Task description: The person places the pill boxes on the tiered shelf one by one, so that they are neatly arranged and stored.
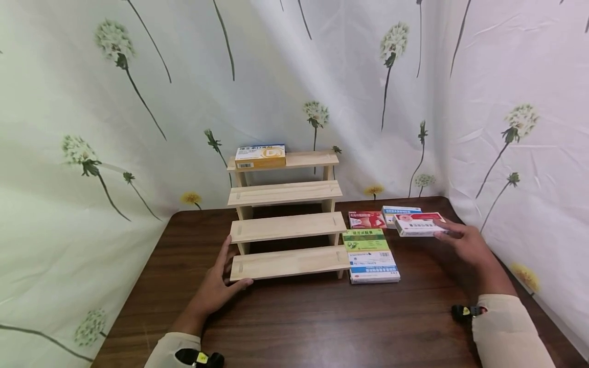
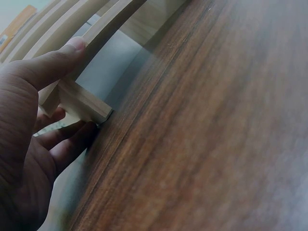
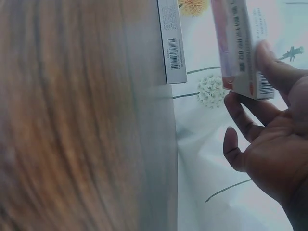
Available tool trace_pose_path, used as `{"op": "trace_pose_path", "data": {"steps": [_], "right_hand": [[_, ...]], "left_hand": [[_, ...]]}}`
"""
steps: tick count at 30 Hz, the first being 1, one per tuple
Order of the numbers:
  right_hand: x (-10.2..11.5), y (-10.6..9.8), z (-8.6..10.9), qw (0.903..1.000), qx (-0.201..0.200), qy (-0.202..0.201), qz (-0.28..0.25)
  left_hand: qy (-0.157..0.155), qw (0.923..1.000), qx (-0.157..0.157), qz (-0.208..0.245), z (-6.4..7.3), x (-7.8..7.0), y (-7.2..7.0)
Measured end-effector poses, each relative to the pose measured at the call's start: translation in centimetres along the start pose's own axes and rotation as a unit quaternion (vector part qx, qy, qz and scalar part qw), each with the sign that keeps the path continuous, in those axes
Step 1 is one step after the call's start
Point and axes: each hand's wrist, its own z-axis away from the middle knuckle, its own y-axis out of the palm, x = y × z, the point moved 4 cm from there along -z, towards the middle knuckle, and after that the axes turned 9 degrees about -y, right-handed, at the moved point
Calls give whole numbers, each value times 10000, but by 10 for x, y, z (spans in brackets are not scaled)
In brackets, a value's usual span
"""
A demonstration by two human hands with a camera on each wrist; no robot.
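A wooden stepped rack (image 1: 287,225) stands on the table, four-tiered in form. My left hand (image 1: 218,287) grips the left end of its bottom steps; in the left wrist view the thumb (image 2: 55,62) lies on the step's front edge and the fingers are at the side leg (image 2: 86,101). My right hand (image 1: 471,248) pinches the end of a red-and-white medicine box (image 1: 420,225). In the right wrist view this box (image 3: 243,48) is held above the table. Behind it lies a blue-and-white box (image 1: 399,211), partly covered from the head camera.
On the top step sits an orange-and-white box (image 1: 260,156). Right of the rack lie a red box (image 1: 365,220), a green box (image 1: 366,240) and a white-and-blue box (image 1: 374,267). Dandelion-print cloth (image 1: 276,82) hangs behind the brown table (image 1: 322,322).
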Motion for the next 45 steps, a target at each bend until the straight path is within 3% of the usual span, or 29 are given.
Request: {"op": "trace_pose_path", "data": {"steps": [3,10,21,29,39,45], "right_hand": [[5,0,-1,9998,-114,-26,-163],[20,-1,-4,9986,-459,-257,31],[46,-10,-14,9972,-560,-485,-28],[65,-3,-20,9972,-559,-254,-424],[92,0,-36,9919,-1017,-755,-6],[108,4,-43,9926,-951,-709,-251]], "left_hand": [[33,10000,-8,-8,-1,-1,-1],[74,10000,2,-24,-3,-1,-1],[47,10000,-10,-11,-3,-2,2],[97,9999,-27,0,-2,-1,1],[56,10000,3,-16,-2,-2,-1],[18,10000,5,2,-1,-1,-1]]}}
